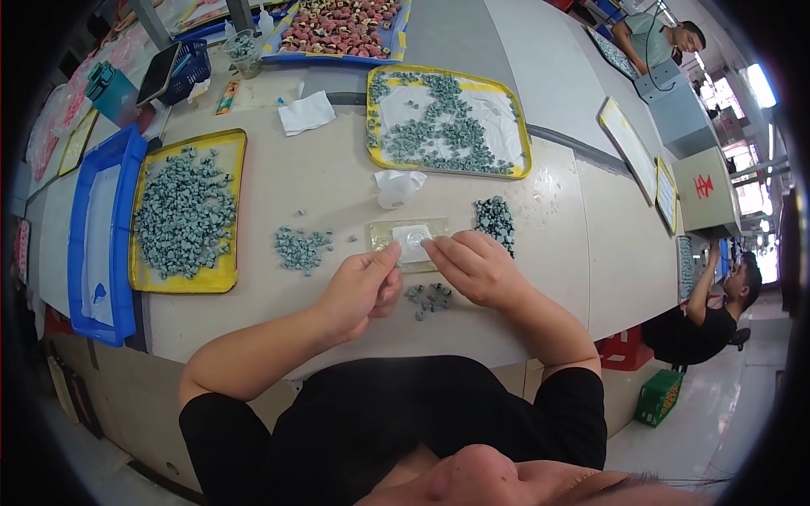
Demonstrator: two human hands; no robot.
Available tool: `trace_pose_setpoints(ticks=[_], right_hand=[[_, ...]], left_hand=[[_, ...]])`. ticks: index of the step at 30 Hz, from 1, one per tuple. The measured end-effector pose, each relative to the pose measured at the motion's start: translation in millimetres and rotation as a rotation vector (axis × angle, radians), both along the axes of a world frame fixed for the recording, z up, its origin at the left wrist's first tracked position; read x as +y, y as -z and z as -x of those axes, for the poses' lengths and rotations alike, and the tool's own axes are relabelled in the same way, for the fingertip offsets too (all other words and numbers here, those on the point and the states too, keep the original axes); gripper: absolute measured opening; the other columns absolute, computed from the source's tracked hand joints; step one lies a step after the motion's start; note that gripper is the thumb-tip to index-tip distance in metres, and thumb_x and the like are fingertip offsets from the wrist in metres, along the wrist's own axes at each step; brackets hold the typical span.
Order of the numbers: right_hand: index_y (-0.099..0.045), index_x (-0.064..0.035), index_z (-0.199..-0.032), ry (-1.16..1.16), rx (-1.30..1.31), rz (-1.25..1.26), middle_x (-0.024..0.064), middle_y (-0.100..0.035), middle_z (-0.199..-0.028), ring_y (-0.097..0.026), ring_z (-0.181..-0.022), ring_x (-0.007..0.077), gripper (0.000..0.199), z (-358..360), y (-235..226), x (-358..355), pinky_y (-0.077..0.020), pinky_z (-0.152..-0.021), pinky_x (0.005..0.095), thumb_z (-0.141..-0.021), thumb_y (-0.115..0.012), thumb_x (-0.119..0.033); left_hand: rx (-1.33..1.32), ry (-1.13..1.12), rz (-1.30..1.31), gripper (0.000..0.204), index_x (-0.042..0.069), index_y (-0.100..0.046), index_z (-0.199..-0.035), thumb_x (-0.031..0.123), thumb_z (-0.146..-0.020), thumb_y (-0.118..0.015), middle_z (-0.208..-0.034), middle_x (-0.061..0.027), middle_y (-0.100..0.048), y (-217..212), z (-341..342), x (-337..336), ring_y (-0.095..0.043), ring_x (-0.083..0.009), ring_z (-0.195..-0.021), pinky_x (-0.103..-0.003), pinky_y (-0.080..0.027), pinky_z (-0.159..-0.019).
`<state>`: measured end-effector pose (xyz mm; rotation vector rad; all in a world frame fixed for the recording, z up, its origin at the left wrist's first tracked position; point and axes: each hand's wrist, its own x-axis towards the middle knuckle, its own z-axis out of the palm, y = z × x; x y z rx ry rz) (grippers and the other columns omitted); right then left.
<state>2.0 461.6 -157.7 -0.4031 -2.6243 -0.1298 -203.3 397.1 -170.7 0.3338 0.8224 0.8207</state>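
Observation:
My left hand (363,291) is closed in a pinch beside a small pale board (381,231); a tiny greenish bit shows at its fingertips, too small to name. My right hand (479,270) bends in from the other side, thumb and fingers pinched together over the white pad (412,239) on that board. A small clear round thing lies on the pad at those fingertips. Loose grey-green pieces (430,298) sit between my wrists. One small heap (299,249) lies left of my left hand, and a darker, denser heap (495,221) lies beyond my right hand.
Yellow-rimmed trays of grey-green pieces stand at left (232,266) and far centre (521,160). A blue bin (78,261) borders the left tray. Tissues (306,112), a teal bottle (110,88) and a tray of reddish pieces (403,42) lie farther back. Two people work at right.

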Motion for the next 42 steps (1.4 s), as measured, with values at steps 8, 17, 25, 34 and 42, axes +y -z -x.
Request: trace_pose_setpoints(ticks=[8, 17, 25, 34, 42], right_hand=[[-0.060, 0.0068, -0.097, -0.037, 0.001, -0.020, 0.0075, -0.055, -0.088, -0.054, -0.071, 0.0174, 0.031, 18, -2, -5, -0.0458, -0.058, 0.0272, -0.068, -0.061, -0.003], [-0.062, 0.0013, -0.093, 0.306, 0.491, 1.038, 0.0040, -0.059, -0.073, -0.053, -0.061, 0.0117, 0.016, 30, 7, -23, -0.0440, -0.058, 0.0231, -0.081, -0.065, -0.008], [-0.057, -0.0008, -0.084, 0.278, 0.814, 1.967, 0.0064, -0.059, -0.075, -0.048, -0.059, 0.0112, 0.011, 29, 3, -21, -0.0383, -0.054, 0.0232, -0.087, -0.060, -0.011], [-0.065, -0.0003, -0.088, 0.196, 0.576, 0.986, 0.0047, -0.061, -0.077, -0.056, -0.066, 0.0118, 0.016, 21, 11, -19, -0.0461, -0.060, 0.0232, -0.073, -0.069, 0.003], [-0.065, -0.0011, -0.086, 0.035, 0.553, 0.464, 0.0066, -0.061, -0.078, -0.056, -0.063, 0.0175, 0.023, 22, 13, -15, -0.0448, -0.052, 0.0282, -0.064, -0.072, 0.004]], left_hand=[[0.021, 0.005, -0.012, 0.037, 0.010, -0.042, -0.072, 0.037, -0.097, -0.040, -0.058, 0.0017, -0.039, 0, 9, -5, -0.027, -0.0078, -0.046, -0.022, -0.020, -0.040], [-0.037, -0.033, -0.035, 0.032, 0.009, -0.046, -0.079, 0.033, -0.098, -0.038, -0.063, 0.0023, -0.040, -3, 13, -13, -0.029, -0.0071, -0.049, -0.021, -0.023, -0.042], [-0.070, 0.025, -0.059, 0.027, 0.008, -0.046, -0.085, 0.030, -0.098, -0.038, -0.067, 0.0015, -0.039, -11, 10, -10, -0.027, -0.0068, -0.051, -0.021, -0.022, -0.043], [-0.238, 0.101, -0.029, 0.023, 0.012, -0.044, -0.081, 0.030, -0.096, -0.041, -0.062, 0.0061, -0.028, -4, 4, -4, -0.023, -0.0055, -0.050, -0.021, -0.019, -0.043], [-0.217, 0.122, -0.020, 0.026, 0.013, -0.042, -0.078, 0.032, -0.096, -0.040, -0.063, 0.0051, -0.030, -1, -1, -2, -0.025, -0.0061, -0.051, -0.021, -0.019, -0.043]])
